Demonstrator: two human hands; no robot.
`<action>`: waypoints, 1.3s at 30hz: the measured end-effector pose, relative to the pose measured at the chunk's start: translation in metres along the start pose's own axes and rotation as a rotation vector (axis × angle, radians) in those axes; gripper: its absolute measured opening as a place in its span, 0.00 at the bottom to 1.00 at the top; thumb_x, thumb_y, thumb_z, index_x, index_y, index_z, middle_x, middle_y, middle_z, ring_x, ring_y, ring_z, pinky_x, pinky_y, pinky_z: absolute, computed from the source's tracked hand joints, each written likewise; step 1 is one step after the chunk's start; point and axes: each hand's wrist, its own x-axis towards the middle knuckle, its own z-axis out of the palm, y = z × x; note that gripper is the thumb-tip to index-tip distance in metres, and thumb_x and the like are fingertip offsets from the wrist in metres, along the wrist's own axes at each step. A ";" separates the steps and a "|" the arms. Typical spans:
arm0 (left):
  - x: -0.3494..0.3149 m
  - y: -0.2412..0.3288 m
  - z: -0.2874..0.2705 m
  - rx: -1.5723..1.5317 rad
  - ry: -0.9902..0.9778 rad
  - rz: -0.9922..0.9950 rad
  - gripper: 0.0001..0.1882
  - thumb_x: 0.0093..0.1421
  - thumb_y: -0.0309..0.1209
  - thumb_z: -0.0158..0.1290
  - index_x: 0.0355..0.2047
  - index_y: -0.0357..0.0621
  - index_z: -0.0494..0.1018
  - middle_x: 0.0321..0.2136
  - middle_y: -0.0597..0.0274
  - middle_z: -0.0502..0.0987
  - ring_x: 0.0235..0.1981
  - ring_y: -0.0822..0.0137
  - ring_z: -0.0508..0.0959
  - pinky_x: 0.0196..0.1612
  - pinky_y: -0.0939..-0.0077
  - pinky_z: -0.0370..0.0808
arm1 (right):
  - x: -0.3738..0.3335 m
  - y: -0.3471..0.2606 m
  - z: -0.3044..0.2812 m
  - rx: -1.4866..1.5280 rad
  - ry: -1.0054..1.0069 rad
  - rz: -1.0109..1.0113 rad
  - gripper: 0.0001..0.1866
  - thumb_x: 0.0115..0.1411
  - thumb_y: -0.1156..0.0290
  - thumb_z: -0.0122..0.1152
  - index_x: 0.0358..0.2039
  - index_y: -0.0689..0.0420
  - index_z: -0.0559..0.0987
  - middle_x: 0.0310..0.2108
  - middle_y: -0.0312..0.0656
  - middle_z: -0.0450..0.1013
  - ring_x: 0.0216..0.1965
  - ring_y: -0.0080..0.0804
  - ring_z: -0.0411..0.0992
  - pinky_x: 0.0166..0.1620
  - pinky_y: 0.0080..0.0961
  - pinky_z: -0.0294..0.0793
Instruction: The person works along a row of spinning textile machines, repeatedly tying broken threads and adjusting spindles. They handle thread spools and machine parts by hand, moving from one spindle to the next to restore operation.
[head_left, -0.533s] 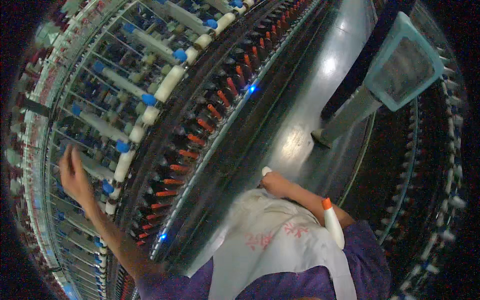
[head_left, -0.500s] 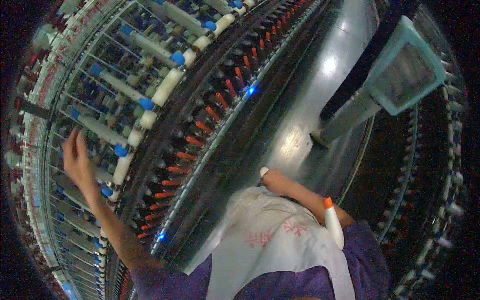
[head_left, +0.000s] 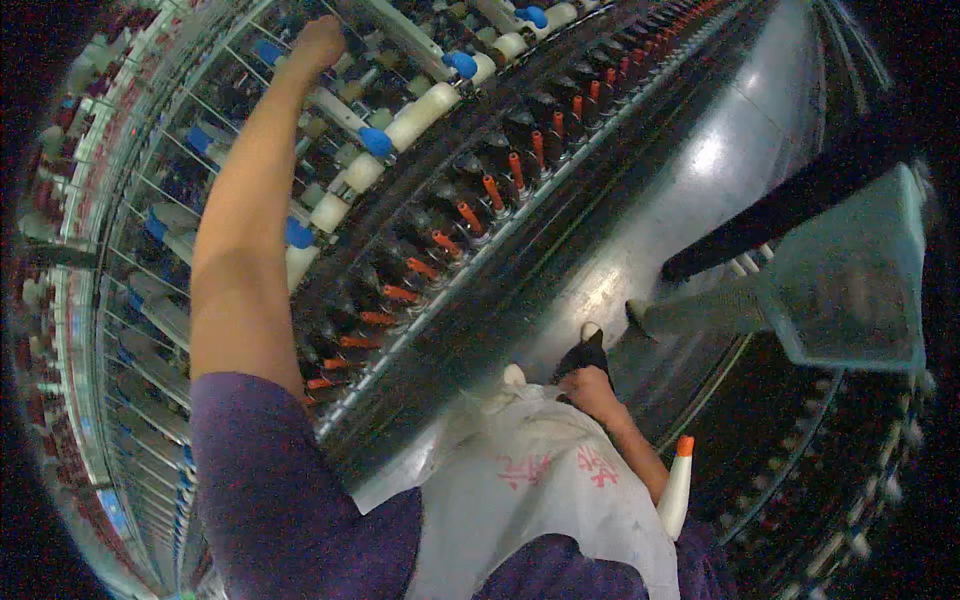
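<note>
My left hand [head_left: 320, 45] reaches far forward over the spinning frame [head_left: 425, 115], beside its upper rods and blue-ended arms. Its fingers look curled together; anything between them is too small to make out. My right hand [head_left: 588, 390] is low at the right edge of my white apron [head_left: 560, 480], which bears red markings. Its fingers are partly hidden against the cloth, so their grip cannot be told. A white tapered bobbin with an orange tip [head_left: 678, 485] sticks up beside my right forearm.
A row of orange spindles [head_left: 470, 217] runs along the frame, below white rollers [head_left: 360, 177]. The shiny aisle floor [head_left: 700, 165] lies to the right. A pale teal flared duct [head_left: 855, 270] and a dark tube [head_left: 750, 225] hang across it. Another machine row [head_left: 800, 470] stands at far right.
My left hand has swung forward and to the right over the frame, its fingers now curled. The view has shifted; the duct appears lower and farther right. My right hand stays by the apron.
</note>
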 end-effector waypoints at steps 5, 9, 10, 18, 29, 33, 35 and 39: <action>-0.012 0.000 -0.006 0.161 -0.236 0.019 0.18 0.53 0.28 0.45 0.44 0.37 0.72 0.43 0.40 0.73 0.46 0.45 0.73 0.45 0.55 0.72 | 0.041 0.052 -0.056 -0.029 -0.040 -0.233 0.03 0.44 0.72 0.58 0.21 0.55 0.79 0.19 0.50 0.71 0.27 0.52 0.72 0.30 0.43 0.71; -0.017 0.033 -0.007 0.253 -0.071 -0.461 0.18 0.54 0.30 0.48 0.46 0.41 0.72 0.43 0.45 0.73 0.44 0.48 0.74 0.42 0.57 0.73 | 0.095 0.097 -0.122 -0.108 -0.081 -0.238 0.03 0.41 0.77 0.53 0.16 0.56 0.75 0.19 0.49 0.71 0.26 0.53 0.71 0.31 0.44 0.70; -0.015 0.039 -0.011 0.270 -0.168 -0.469 0.19 0.55 0.31 0.50 0.47 0.39 0.70 0.45 0.46 0.72 0.43 0.50 0.73 0.40 0.58 0.73 | 0.108 0.105 -0.136 -0.105 -0.076 -0.316 0.04 0.42 0.76 0.53 0.17 0.55 0.76 0.19 0.49 0.72 0.26 0.52 0.71 0.32 0.44 0.70; -0.043 0.053 -0.023 0.237 -0.103 -0.363 0.28 0.53 0.35 0.57 0.53 0.39 0.65 0.53 0.47 0.65 0.46 0.52 0.71 0.47 0.58 0.71 | 0.156 0.112 -0.147 -0.125 -0.066 -0.472 0.08 0.47 0.67 0.51 0.21 0.53 0.78 0.23 0.47 0.73 0.28 0.49 0.71 0.34 0.43 0.70; -0.088 0.090 -0.029 0.423 -0.472 0.104 0.18 0.57 0.35 0.48 0.47 0.44 0.69 0.52 0.50 0.67 0.49 0.48 0.70 0.50 0.56 0.69 | 0.171 0.110 -0.132 -0.264 -0.172 -0.657 0.08 0.49 0.67 0.52 0.25 0.51 0.80 0.26 0.41 0.76 0.30 0.43 0.72 0.36 0.38 0.72; -0.095 0.091 -0.020 0.340 -0.125 0.286 0.10 0.48 0.32 0.52 0.32 0.45 0.73 0.44 0.49 0.69 0.48 0.52 0.69 0.47 0.58 0.68 | 0.173 0.110 -0.137 -0.194 -0.198 -0.711 0.08 0.49 0.68 0.52 0.25 0.51 0.80 0.28 0.41 0.76 0.32 0.42 0.73 0.36 0.38 0.71; -0.098 0.083 -0.007 0.226 0.033 0.357 0.05 0.43 0.29 0.54 0.24 0.47 0.75 0.38 0.49 0.72 0.45 0.53 0.70 0.44 0.59 0.69 | 0.175 0.105 -0.141 -0.256 -0.265 -0.682 0.08 0.49 0.68 0.52 0.25 0.52 0.80 0.29 0.42 0.76 0.32 0.43 0.73 0.37 0.38 0.71; -0.094 0.072 0.020 0.428 0.035 0.429 0.03 0.43 0.31 0.52 0.20 0.52 0.75 0.25 0.59 0.74 0.33 0.57 0.73 0.36 0.61 0.70 | 0.181 0.087 -0.148 -0.259 -0.382 -0.598 0.09 0.51 0.68 0.53 0.24 0.57 0.80 0.24 0.46 0.75 0.29 0.47 0.72 0.35 0.40 0.71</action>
